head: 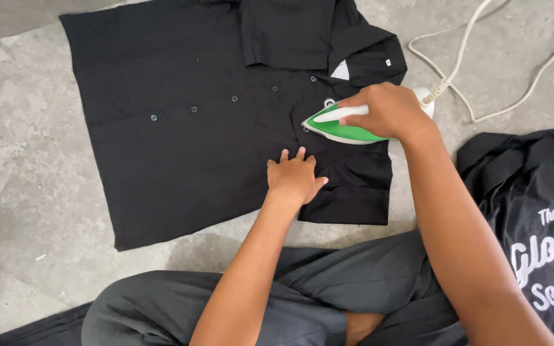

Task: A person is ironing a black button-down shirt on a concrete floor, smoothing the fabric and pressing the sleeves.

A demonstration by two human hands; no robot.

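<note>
A black button-up shirt (181,128) lies spread flat on the grey floor, its buttons running across the middle and its collar toward the right. My right hand (386,109) grips the handle of a green and white iron (341,128), which rests on the shirt near the collar. My left hand (295,176) presses flat on the fabric just below the iron, fingers spread, holding nothing.
The iron's white cord (482,77) loops over the concrete floor (27,179) at the upper right. A black garment with white printed lettering (533,218) lies at the right. My crossed legs in dark grey trousers (302,295) fill the bottom.
</note>
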